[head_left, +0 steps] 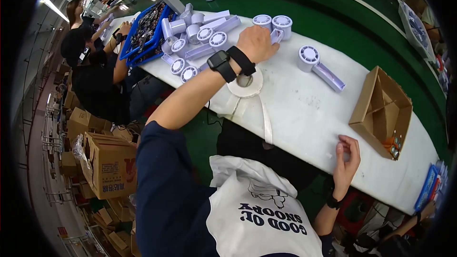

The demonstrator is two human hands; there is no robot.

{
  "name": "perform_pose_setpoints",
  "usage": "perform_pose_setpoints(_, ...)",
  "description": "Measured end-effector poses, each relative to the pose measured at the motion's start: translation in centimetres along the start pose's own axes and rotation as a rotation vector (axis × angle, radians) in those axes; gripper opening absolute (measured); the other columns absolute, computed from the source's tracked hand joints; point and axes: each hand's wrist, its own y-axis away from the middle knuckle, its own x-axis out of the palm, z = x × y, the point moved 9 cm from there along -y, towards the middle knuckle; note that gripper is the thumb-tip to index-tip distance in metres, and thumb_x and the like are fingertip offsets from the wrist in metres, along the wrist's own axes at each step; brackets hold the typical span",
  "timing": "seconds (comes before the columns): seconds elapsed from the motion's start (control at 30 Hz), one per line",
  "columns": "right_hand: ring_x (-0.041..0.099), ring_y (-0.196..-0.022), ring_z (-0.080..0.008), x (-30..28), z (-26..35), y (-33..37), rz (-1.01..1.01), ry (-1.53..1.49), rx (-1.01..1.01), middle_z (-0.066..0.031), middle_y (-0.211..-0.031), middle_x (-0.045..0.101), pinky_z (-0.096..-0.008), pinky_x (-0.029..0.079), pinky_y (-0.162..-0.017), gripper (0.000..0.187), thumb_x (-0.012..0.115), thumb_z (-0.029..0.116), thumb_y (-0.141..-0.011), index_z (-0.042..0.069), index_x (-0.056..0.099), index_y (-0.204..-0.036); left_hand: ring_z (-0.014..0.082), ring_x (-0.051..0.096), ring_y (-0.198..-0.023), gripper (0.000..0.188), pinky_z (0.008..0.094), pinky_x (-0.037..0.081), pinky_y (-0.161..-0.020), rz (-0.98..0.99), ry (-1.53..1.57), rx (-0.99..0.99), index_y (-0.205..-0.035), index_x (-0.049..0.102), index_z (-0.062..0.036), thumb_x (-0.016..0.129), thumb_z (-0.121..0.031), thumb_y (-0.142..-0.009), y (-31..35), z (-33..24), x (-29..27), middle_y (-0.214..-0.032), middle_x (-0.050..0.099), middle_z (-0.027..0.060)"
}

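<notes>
At the far middle of the table, my left hand (257, 45) is closed on a lavender handheld fan, its handle (276, 35) partly showing beside my fingers. Two round fan heads (282, 22) stand just beyond the hand; my palm hides part of them. Another handheld fan (309, 55) lies to the right, head upright, its open handle pointing toward me. Several more fans (204, 34) are grouped left of my hand. My right hand (346, 162) rests near the table's front edge, empty, its fingers loosely bent and apart from the thumb.
A roll of white tape (246, 83) sits under my left forearm, its strip hanging over the edge. At right stands a cardboard box (366, 100) with several orange batteries (393, 146). A blue crate (151, 28) of small dark parts is at left, beside a co-worker (97, 71).
</notes>
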Motion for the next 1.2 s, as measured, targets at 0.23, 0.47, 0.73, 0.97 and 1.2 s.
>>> perform_pose_setpoints(0.23, 0.063, -0.094, -0.0117, -12.7, 3.7, -0.5, -0.362, 0.036, -0.150, -0.0054, -0.101, 0.068, -0.0267, 0.049, -0.087, 0.026, 0.061, 0.007, -0.095, 0.001, 0.062, -0.121, 0.0363, 0.067, -0.061, 0.051, 0.0458, 0.051, -0.057, 0.276, 0.362, -0.033, -0.075, 0.067, 0.0045, 0.057, -0.042, -0.095, 2.2, -5.4, 3.1, -0.069, 0.065, 0.0236)
perform_pose_setpoints(0.47, 0.070, -0.072, -0.0253, -20.6, 1.8, -7.0, -0.238, 0.295, -0.081, -0.0167, -0.076, 0.070, -0.0364, 0.055, -0.068, 0.023, 0.067, 0.013, -0.085, -0.003, 0.069, -0.103, 0.0070, 0.049, -0.048, 0.031, 0.0241, 0.036, -0.041, 0.172, 0.984, 0.118, -0.078, 0.058, -0.0012, 0.058, -0.023, -0.099, 6.2, -8.2, -1.9, -0.062, 0.049, 0.0000)
perform_pose_setpoints(0.73, 0.068, -0.074, -0.0376, -15.4, 1.5, -11.1, 0.129, 0.984, -0.098, -0.0212, -0.079, 0.070, -0.0427, 0.055, -0.070, 0.021, 0.073, 0.021, -0.074, 0.002, 0.074, -0.082, 0.0043, 0.041, -0.047, 0.031, 0.0230, 0.031, -0.041, 0.373, 1.067, 0.044, -0.076, 0.055, -0.0029, 0.059, -0.023, -0.100, 11.8, -10.0, -0.2, -0.059, 0.044, -0.0023)
perform_pose_setpoints(0.97, 0.068, -0.076, -0.0367, -15.9, 1.0, -11.7, 0.010, 1.024, -0.115, -0.0186, -0.075, 0.070, -0.0429, 0.055, -0.069, 0.021, 0.074, 0.025, -0.073, 0.005, 0.073, -0.079, 0.0063, 0.052, -0.055, 0.019, 0.0219, 0.039, -0.050, 0.343, 1.189, 0.173, -0.082, 0.057, -0.0034, 0.066, -0.016, -0.094, 12.3, -13.0, -1.0, -0.068, 0.054, -0.0001)
perform_pose_setpoints(1.2, 0.070, -0.077, -0.0296, -19.2, 6.3, -11.0, -0.151, 0.773, -0.392, -0.0170, -0.076, 0.068, -0.0366, 0.055, -0.069, 0.015, 0.072, 0.013, -0.080, 0.000, 0.068, -0.087, 0.0111, 0.064, -0.080, 0.012, 0.0225, 0.048, -0.068, 0.321, 1.183, 0.248, -0.094, 0.063, -0.0022, 0.071, -0.005, -0.085, 12.3, -15.8, -2.9, -0.090, 0.064, 0.0039)
